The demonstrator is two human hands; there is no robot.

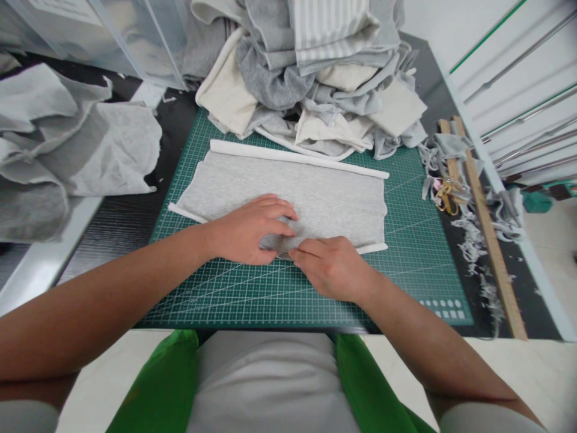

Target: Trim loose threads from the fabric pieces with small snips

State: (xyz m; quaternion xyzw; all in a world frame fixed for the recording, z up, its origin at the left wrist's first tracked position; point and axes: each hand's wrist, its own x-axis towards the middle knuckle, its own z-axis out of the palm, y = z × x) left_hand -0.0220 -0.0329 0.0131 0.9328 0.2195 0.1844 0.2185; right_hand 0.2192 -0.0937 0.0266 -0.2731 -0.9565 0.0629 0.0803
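Observation:
A light grey piece of knit fabric lies flat, its long edges curled into whitish rolls. My left hand rests on the near part of it, fingers spread and curved, thumb close to the near edge. With fingers pinched together, my right hand grips the fabric's near edge around its middle. A small darker bit shows between the two hands at that edge; what it is I cannot make out. Beneath the fabric is a green cutting mat with a white grid.
A heap of grey and cream fabric pieces covers the mat's far side. More grey fabric lies at left, near clear plastic bins. At right are gold-handled scissors, a wooden ruler and fabric scraps.

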